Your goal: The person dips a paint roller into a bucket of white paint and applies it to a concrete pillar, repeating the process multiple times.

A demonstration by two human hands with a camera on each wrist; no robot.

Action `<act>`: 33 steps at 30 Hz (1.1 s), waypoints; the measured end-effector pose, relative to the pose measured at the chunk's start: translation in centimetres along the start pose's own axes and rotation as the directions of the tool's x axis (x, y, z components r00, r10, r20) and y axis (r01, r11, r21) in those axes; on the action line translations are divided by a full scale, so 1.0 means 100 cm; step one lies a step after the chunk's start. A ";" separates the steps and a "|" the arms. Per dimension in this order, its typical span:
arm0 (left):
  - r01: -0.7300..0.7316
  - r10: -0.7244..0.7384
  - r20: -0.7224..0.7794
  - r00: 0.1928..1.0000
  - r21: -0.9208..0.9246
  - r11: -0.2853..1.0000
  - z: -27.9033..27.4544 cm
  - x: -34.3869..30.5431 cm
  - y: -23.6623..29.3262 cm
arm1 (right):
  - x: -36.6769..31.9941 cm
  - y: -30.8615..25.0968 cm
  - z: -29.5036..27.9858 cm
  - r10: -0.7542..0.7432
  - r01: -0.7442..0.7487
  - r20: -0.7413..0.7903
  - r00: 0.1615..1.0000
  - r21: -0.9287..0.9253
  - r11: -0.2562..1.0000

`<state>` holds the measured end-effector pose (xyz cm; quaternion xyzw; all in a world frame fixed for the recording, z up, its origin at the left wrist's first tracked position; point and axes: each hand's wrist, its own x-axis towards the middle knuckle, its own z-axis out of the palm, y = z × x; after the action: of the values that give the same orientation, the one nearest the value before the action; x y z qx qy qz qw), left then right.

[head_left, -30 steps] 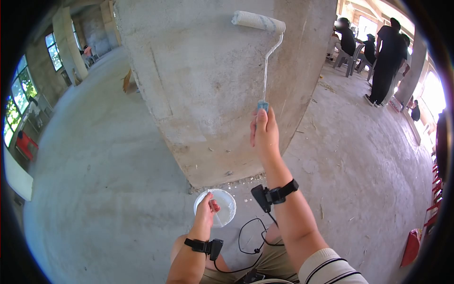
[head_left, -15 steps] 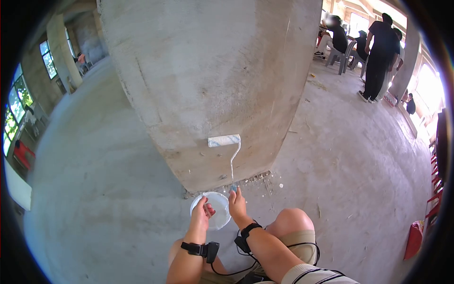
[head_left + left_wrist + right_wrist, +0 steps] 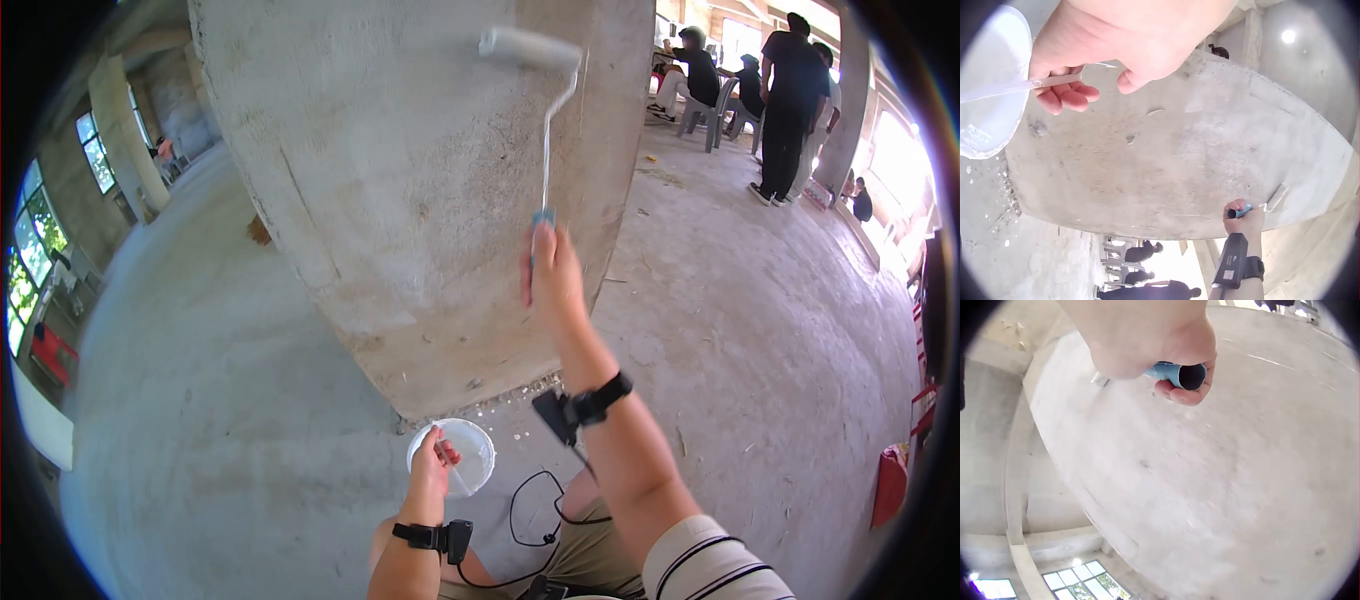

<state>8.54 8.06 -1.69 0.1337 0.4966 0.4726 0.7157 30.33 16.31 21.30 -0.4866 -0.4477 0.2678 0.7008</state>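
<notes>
My right hand (image 3: 556,272) grips the blue handle of a paint roller (image 3: 530,49), its arm stretched forward. The white roller sleeve lies against the upper part of a bare concrete pillar (image 3: 440,210), slightly blurred. In the right wrist view, fingers curl round the hollow blue handle end (image 3: 1179,374), and the sleeve is mostly hidden behind the wrist. Low down near the pillar's foot, my left hand (image 3: 432,472) holds the pale plastic bail (image 3: 1057,80) of a white bucket (image 3: 484,455). Whitish residue coats the bucket's inside wall.
White spots and crumbs dot the concrete floor (image 3: 250,420) along the pillar's base. A black cable (image 3: 515,500) loops beside my knees. Several people (image 3: 790,100) stand and sit at the back right near grey chairs (image 3: 704,112). Something red (image 3: 890,485) is at the right edge.
The roller was high on the pillar, came down near its base half a second ago, and is high again now. The left hand stays at the bucket; the view shifted slightly.
</notes>
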 end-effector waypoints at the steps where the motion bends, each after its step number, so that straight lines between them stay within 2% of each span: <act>1: 0.004 -0.004 -0.005 1.000 -0.014 1.000 0.000 0.000 0.000 | 0.014 -0.016 -0.004 -0.001 0.001 -0.003 1.000 -0.003 1.000; 3: 0.004 -0.004 -0.008 1.000 -0.017 1.000 0.001 0.001 0.000 | 0.031 -0.035 -0.013 -0.053 0.054 0.031 0.998 -0.017 0.998; 6: 0.002 -0.003 -0.013 1.000 -0.021 1.000 0.003 0.000 0.000 | 0.022 0.008 -0.013 -0.114 0.113 -0.009 0.993 -0.072 0.991; 10: -0.013 0.013 -0.004 1.000 -0.025 1.000 0.001 -0.002 0.001 | -0.042 0.082 -0.012 0.037 -0.037 0.040 0.999 0.008 0.999; 12: -0.025 0.026 0.013 1.000 -0.029 0.999 0.000 -0.001 0.000 | -0.079 0.114 -0.013 0.175 -0.172 0.060 0.983 -0.056 0.984; 14: -0.032 0.033 0.032 0.999 -0.032 0.999 0.000 -0.003 -0.001 | -0.119 0.128 -0.014 0.255 -0.251 0.139 0.957 -0.044 0.967; 16: -0.034 0.034 0.016 0.999 -0.019 0.999 0.003 -0.005 0.001 | -0.152 0.131 -0.021 0.448 -0.440 0.229 0.864 -0.088 0.894; 17: -0.034 0.034 0.017 0.999 -0.023 0.999 0.004 -0.004 0.001 | -0.159 0.133 -0.022 0.447 -0.438 0.231 0.864 -0.091 0.894; 19: -0.020 0.019 0.036 0.999 0.002 1.000 0.003 -0.003 0.001 | -0.170 0.134 -0.021 0.538 -0.544 0.297 0.789 -0.070 0.836; 20: -0.015 0.015 0.031 0.999 0.003 1.000 0.002 -0.004 -0.001 | -0.171 0.135 -0.022 0.544 -0.550 0.297 0.785 -0.071 0.832; 22: -0.023 0.023 0.014 1.000 -0.002 1.000 0.005 -0.004 0.001 | -0.157 0.130 -0.021 0.461 -0.473 0.271 0.845 -0.026 0.881; 27: -0.009 0.009 0.012 1.000 -0.021 1.000 0.004 -0.006 0.004 | -0.100 0.096 -0.023 0.315 -0.325 0.231 0.920 0.005 0.946; 33: -0.019 0.019 -0.003 1.000 -0.002 1.000 0.004 -0.007 0.003 | 0.019 0.005 -0.035 0.051 -0.050 0.170 0.984 -0.010 0.999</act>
<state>8.63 7.76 -0.85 0.1371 0.4960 0.4799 0.7106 34.32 16.46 21.12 -0.4749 -0.4943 0.3249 0.6516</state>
